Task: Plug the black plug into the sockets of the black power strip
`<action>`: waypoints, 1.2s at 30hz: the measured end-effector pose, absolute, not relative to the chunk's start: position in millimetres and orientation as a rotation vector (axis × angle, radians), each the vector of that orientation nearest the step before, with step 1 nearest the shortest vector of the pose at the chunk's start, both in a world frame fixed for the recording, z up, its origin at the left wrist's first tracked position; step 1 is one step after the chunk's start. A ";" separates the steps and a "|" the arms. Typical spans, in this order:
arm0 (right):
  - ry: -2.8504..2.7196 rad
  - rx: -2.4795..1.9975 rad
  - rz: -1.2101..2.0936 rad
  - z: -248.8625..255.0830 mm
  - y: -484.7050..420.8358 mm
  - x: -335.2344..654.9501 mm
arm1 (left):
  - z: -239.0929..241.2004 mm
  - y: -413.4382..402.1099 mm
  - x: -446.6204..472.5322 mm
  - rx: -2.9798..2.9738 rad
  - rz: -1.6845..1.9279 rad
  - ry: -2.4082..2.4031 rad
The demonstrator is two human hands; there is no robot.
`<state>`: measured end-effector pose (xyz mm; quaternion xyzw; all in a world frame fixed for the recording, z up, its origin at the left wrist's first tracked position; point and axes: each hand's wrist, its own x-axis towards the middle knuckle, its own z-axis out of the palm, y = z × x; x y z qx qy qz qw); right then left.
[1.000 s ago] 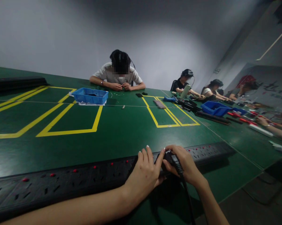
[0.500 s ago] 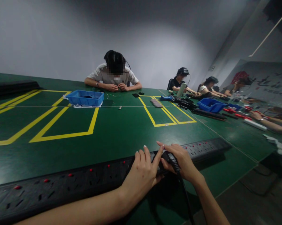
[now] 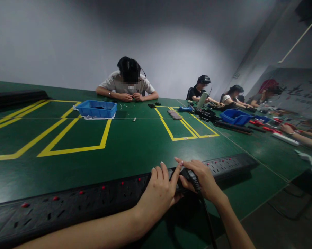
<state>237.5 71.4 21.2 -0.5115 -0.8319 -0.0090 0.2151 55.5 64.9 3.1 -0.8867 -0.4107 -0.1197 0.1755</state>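
Observation:
A long black power strip (image 3: pixel 75 204) with red buttons and slotted sockets lies across the near side of the table. My left hand (image 3: pixel 161 188) straddles it near its middle, fingers over the top and thumb at the near side, gripping it. Its index fingertip meets my right index finger. My right hand (image 3: pixel 201 176) is closed around a black plug (image 3: pixel 188 174) against the strip's top. From the plug a black cable (image 3: pixel 206 214) hangs down toward me. The plug's prongs and the socket under it are hidden by my fingers.
Yellow tape outlines (image 3: pixel 72 150) mark the green table (image 3: pixel 135 148). A blue tray (image 3: pixel 97 110) stands at the far left, before a seated person (image 3: pixel 130 83). Another blue bin (image 3: pixel 235 117), dark parts and red-handled tools lie right, where several other people sit.
The view has shifted slightly, so the scene sits a little farther right. Both hands keep the same hold on the power strip and plug.

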 end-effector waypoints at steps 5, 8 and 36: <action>-2.309 -1.426 -0.022 21.2 71.4 237.9 | 4.0 66.0 55.5 -2.512 -0.336 -1.160; -2.308 -1.424 -0.011 21.5 71.3 237.5 | 4.1 65.8 55.7 -2.515 -0.340 -1.153; -2.326 -1.444 -0.007 20.4 71.5 237.9 | 4.0 66.6 55.3 -2.505 -0.342 -1.142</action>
